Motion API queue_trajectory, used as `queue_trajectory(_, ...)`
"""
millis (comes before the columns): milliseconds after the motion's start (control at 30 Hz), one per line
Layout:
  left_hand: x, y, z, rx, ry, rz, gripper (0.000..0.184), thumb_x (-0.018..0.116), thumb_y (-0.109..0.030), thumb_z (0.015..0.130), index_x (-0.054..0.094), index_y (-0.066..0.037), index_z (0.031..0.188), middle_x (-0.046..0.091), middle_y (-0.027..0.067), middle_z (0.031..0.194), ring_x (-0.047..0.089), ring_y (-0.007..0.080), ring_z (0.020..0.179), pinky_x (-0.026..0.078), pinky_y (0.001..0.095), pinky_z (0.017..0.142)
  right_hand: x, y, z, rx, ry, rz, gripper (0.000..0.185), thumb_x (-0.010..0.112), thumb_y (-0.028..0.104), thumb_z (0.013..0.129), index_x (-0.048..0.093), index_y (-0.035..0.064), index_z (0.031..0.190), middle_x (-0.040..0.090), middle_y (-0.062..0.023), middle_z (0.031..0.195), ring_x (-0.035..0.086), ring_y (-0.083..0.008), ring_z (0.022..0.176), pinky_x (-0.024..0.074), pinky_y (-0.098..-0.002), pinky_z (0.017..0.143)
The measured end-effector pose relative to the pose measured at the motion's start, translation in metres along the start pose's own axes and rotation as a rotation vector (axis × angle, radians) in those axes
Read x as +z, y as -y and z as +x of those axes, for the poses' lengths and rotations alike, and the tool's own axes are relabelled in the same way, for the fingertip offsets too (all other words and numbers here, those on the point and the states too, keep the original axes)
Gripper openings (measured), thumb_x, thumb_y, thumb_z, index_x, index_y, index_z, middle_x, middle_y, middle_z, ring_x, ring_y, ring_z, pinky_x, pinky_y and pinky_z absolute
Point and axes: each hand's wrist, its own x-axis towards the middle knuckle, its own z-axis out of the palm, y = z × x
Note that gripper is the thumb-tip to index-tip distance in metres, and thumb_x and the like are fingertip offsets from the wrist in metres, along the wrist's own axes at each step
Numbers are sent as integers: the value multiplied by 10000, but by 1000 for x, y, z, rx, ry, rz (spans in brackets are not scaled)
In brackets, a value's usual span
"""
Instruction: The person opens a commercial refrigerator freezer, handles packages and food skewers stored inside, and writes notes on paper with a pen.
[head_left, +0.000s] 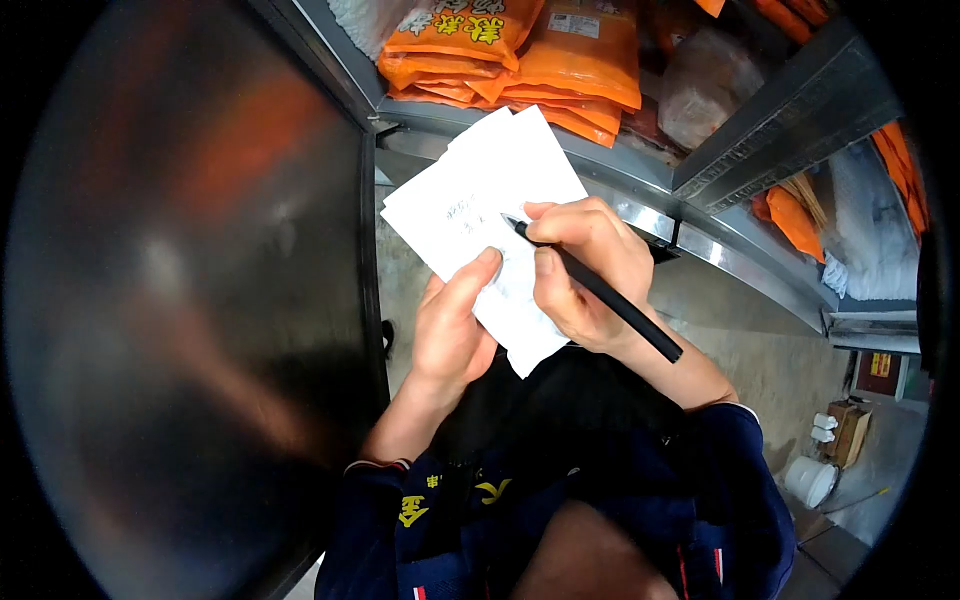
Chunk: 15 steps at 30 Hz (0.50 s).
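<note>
Several white paper sheets (pixel 530 160) lie stacked unevenly in front of my chest, with a few handwritten dark marks on the top one. My left hand (pixel 455 325) grips their lower left edge, thumb on top and fingers underneath, mostly hidden. In my right hand (pixel 595 270) is a black pen (pixel 615 298), pinched between thumb and fingers. Its tip points at the paper just right of the writing; whether it touches cannot be made out. The right hand's lower side rests over the sheets.
Ahead, an open freezer cabinet (pixel 640 180) holds stacked orange packages (pixel 570 65) and a frosty clear bag (pixel 708 85). Its dark metal door (pixel 200 300) stands at my left. On the floor at right are a white bucket (pixel 808 482) and a cardboard box (pixel 848 435).
</note>
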Motion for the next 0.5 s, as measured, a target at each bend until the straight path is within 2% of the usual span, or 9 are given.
queue_trajectory(500,-2,1,0,12,7,8,402,413,-73,909,350,15,1296,464,123,1256,473,205,1146,383,340,963,6,-5,-1,-13,46,-17,159,624,-31,655,544,19,784,573,-100,724,618,-256,721,492,-312,642)
